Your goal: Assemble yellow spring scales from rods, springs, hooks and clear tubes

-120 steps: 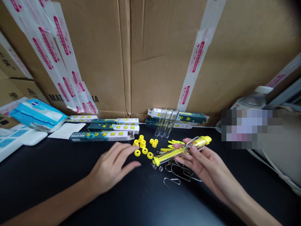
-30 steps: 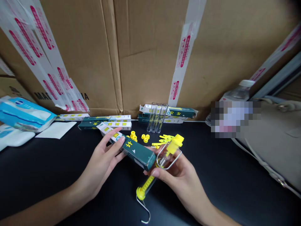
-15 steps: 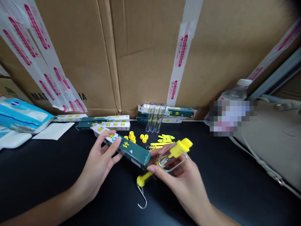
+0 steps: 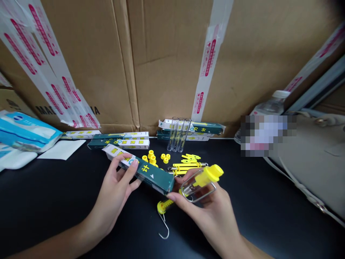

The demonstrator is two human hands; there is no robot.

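Note:
My left hand grips a long green-and-white cardboard box with yellow lettering, thumb on top and fingers beneath. The box tilts down toward the right, its green end touching the fingers of my right hand. That hand is closed around a tubular spring scale with yellow end caps, a clear barrel and a wire handle loop. Its metal hook hangs below the lower cap. Part of the barrel is hidden by my fingers.
Behind the hands lie yellow caps, yellow rods with springs and clear tubes. More boxes line the cardboard wall. A tissue pack is at left; a bottle and a bag are at right.
The spring scale's upper cap has shifted slightly right and down in my right hand. The box has moved slightly, its green end still at my right fingertips.

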